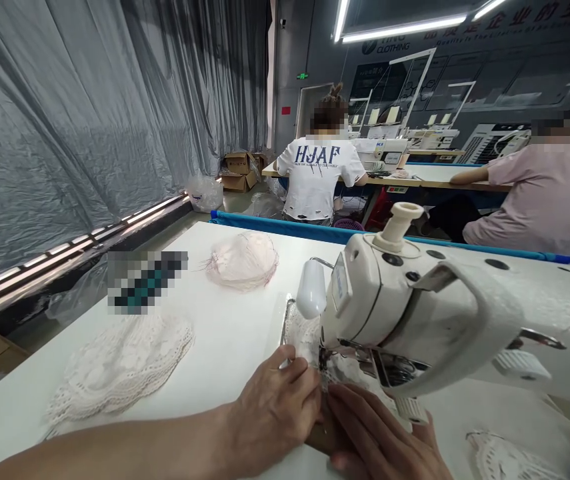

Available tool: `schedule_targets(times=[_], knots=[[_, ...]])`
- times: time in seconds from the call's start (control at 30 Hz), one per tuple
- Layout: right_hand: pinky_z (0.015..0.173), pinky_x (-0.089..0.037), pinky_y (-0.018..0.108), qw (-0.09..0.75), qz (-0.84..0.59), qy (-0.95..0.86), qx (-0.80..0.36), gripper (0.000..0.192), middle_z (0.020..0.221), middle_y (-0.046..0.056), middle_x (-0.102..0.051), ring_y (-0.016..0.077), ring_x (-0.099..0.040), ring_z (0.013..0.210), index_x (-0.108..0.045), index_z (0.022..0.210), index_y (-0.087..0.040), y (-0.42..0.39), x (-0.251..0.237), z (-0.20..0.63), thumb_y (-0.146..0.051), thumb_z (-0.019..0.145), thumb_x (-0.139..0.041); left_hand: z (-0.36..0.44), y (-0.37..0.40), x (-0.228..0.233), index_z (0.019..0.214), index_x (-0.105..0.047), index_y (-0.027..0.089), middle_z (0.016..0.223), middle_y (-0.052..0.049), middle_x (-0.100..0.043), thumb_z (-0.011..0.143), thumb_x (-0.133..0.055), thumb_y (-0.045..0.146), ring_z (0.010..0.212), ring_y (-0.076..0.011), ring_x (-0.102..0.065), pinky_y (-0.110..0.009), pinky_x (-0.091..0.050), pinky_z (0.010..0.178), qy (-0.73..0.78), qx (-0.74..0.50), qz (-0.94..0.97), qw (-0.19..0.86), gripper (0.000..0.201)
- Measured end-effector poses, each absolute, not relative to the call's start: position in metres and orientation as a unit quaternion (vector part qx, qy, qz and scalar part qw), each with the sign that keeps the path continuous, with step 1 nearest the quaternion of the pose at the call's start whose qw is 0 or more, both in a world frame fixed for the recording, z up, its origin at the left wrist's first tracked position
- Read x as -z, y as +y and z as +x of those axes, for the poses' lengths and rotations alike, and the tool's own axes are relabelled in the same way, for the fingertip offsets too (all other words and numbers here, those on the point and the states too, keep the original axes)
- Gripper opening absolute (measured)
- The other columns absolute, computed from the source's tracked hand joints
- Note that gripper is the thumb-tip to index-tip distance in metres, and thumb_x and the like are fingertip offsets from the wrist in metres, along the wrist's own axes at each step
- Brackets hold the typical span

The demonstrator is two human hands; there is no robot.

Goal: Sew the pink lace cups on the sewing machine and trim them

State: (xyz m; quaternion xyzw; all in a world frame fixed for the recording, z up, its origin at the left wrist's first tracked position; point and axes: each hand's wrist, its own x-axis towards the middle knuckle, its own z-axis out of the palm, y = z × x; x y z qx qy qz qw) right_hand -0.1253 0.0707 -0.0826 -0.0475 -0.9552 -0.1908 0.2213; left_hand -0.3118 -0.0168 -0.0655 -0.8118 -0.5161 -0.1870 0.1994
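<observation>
My left hand (pixel 282 400) is closed, its curled fingers pinching the edge of a white lace piece (pixel 302 333) just left of the needle of a white sewing machine (pixel 359 287). Close beside it, my right hand (pixel 382 427) lies with fingers stretched out low over the lace, in front of the presser foot. A flat brown piece (pixel 327 433) shows between the two hands; what it is I cannot make out. The machine head and my fingers hide much of the lace.
On the white table (pixel 235 320) lie a stack of lace pieces (pixel 125 367), a pale pink fabric pile (pixel 245 260) and another lace piece (pixel 509 457) at lower right. Beyond the blue edge rail (pixel 285 229), two people sit at other machines. Cardboard boxes (pixel 239 171) stand near the curtain.
</observation>
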Motion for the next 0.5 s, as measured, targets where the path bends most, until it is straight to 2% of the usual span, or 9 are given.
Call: schedule_targets(times=[0.13,0.27,0.5], knots=[[0.075,-0.042,0.042,0.208,-0.067,-0.952,0.215,0.036,0.113,0.009,-0.067,0.0238,-0.067,0.085,-0.062,0.114,-0.015,0.075,0.090,-0.124,-0.036,0.093,-0.041,-0.314,-0.016,0.065,0.084,-0.058,0.011,0.079,-0.003,-0.057,0.086,-0.056,0.018,0.082,-0.0157,-0.054,-0.034,-0.041,0.082,-0.533,0.172,-0.809,0.179,0.007],[0.077,-0.039,0.043,0.212,-0.071,-0.949,0.222,0.037,0.108,0.012,-0.068,0.0252,-0.066,0.086,-0.062,0.112,-0.013,0.078,0.088,-0.125,-0.038,0.092,-0.044,-0.318,-0.016,0.061,0.098,-0.056,0.011,0.093,-0.005,-0.059,0.090,-0.050,0.028,0.096,-0.0186,-0.052,-0.038,-0.035,0.094,-0.550,0.141,-0.809,0.155,0.021],[0.082,-0.031,0.043,0.255,-0.107,-0.945,0.177,0.032,0.102,0.010,-0.070,0.0224,-0.066,0.083,-0.058,0.113,-0.014,0.082,0.086,-0.130,-0.032,0.094,-0.038,-0.329,-0.001,0.054,0.102,-0.052,0.014,0.097,-0.005,-0.058,0.090,-0.048,0.026,0.097,-0.0179,-0.053,-0.038,-0.031,0.095,-0.564,0.140,-0.802,0.137,0.018]])
